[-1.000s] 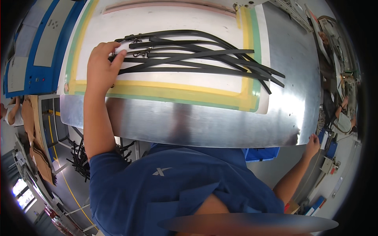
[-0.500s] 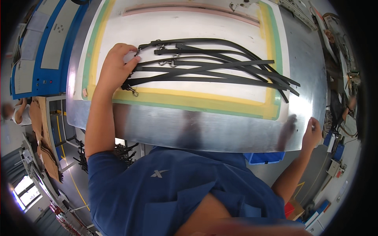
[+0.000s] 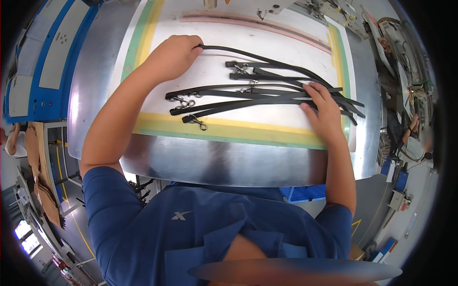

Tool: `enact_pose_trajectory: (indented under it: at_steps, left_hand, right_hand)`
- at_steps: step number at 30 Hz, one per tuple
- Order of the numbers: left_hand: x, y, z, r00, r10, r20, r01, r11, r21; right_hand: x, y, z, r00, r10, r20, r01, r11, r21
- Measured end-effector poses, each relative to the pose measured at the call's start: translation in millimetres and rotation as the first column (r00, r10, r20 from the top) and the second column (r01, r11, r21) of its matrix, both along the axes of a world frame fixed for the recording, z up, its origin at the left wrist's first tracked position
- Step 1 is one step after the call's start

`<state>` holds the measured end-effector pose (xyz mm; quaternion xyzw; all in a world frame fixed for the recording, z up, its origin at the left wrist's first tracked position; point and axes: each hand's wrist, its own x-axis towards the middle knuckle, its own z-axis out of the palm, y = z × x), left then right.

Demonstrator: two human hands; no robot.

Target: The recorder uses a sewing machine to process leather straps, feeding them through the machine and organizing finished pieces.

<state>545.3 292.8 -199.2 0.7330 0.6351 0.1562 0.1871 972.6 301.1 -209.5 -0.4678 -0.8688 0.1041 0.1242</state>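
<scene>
My left hand (image 3: pixel 179 57) pinches the end of a black strap (image 3: pixel 224 49) at the upper left of the white work mat (image 3: pixel 205 28), lifting it away from the others. Several flat black straps (image 3: pixel 214 101) lie across the mat, with metal snap hooks (image 3: pixel 202 125) at their left ends and overlapping toward the right. My right hand (image 3: pixel 318 107) rests over the straps on the right, its thumb and fingers apart. The mat has yellow and green tape borders and lies on a metal tabletop (image 3: pixel 224 167).
A blue machine (image 3: pixel 45 90) stands at the left, metal fittings (image 3: pixel 343 19) at the top right. A blue bin (image 3: pixel 303 194) is under the table's front edge. Co-workers appear at both sides, one's arm (image 3: pixel 14 138) at left, another's (image 3: pixel 410 128) at right among cluttered benches.
My left hand has moved up and right, drawing one strap away from the bunch. My right hand has come from the table's right edge onto the straps.
</scene>
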Motion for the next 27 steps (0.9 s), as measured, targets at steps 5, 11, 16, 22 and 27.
enact_pose_trajectory:
  at_steps: [5,11,16,22,27]
  left_hand:
    - [-14.2,18.2,3.1,0.886,0.140,0.443,-0.030,0.969,-0.246]
    - [-26.4,39.1,8.4,0.703,0.055,0.709,0.166,0.957,-0.239]
    - [-41.7,50.3,-2.0,0.736,0.063,0.674,0.135,0.962,-0.237]
    - [-14.8,76.7,-20.8,0.873,-0.098,0.478,0.180,0.975,-0.129]
    - [32.9,86.8,-32.3,0.880,-0.198,0.432,0.217,0.976,0.007]
  right_hand:
    - [-13.3,15.0,7.4,0.994,0.105,-0.010,-0.104,0.991,0.082]
    - [-76.0,64.6,17.3,0.998,0.018,-0.053,-0.015,0.998,0.053]
    - [-80.9,78.2,60.0,0.998,0.049,-0.046,-0.046,0.996,0.073]
    - [-27.9,126.5,99.0,0.914,-0.191,0.359,0.187,0.981,0.047]
    - [-88.7,130.4,51.5,0.992,0.110,0.055,-0.108,0.994,-0.035]
